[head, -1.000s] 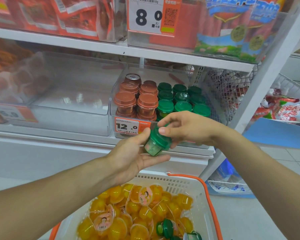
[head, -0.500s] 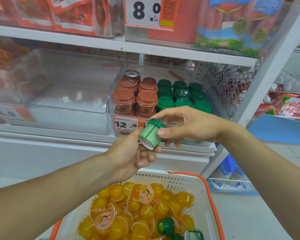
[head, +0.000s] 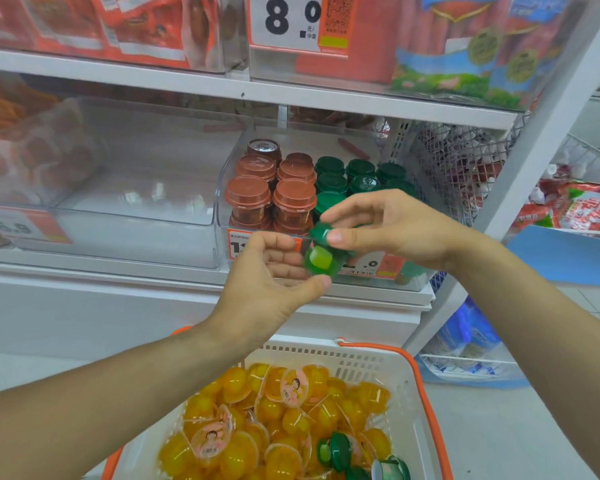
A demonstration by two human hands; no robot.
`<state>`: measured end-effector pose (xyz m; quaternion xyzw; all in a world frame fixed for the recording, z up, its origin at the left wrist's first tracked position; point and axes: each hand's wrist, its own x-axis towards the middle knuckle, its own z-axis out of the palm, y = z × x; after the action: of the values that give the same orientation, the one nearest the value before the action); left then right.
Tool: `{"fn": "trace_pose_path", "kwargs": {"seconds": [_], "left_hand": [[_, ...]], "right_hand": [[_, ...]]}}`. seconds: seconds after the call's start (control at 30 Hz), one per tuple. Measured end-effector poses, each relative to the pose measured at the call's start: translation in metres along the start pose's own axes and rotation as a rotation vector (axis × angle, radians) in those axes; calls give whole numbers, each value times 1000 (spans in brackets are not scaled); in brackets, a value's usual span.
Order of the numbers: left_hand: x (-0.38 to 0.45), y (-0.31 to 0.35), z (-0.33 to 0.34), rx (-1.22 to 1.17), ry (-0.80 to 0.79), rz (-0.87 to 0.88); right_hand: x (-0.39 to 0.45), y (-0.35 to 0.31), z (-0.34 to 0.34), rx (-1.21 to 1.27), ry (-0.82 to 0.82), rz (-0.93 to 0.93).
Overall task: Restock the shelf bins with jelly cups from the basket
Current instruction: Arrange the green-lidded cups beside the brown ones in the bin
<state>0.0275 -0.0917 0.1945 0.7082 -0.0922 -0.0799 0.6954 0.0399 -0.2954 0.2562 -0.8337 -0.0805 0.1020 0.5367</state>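
Before the clear plastic shelf bin [head: 222, 216], a round, translucent green jelly cup [head: 321, 259] was pinched at its lid by the right hand [head: 388, 230]. Its base was touched by the loosely curled left hand [head: 274, 285], above the slotted white basket [head: 402, 403] heaped with glossy orange cups [head: 257, 427].

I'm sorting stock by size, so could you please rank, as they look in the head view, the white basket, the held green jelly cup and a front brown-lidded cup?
1. white basket
2. and 3. unsure: front brown-lidded cup and green jelly cup look alike.
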Motion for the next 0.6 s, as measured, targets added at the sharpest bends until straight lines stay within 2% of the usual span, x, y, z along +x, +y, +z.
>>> {"fn": "trace_pose_path", "kwargs": {"seconds": [0.1,0.2,0.3,0.4,0.6], "left_hand": [[3,-3,-3,159,37,17],[4,-4,-7,238,44,0],[6,-6,-10,269,59,-23],[8,-8,-13,274,57,-37],[11,-11,-15,300,20,-53]], "right_hand": [[9,8,-9,52,240,-70],[19,19,-9,-122,403,-119],[28,34,-4,-278,419,-150],[31,39,0,-537,414,-187],[30,33,-2,-650,324,-134]]}}
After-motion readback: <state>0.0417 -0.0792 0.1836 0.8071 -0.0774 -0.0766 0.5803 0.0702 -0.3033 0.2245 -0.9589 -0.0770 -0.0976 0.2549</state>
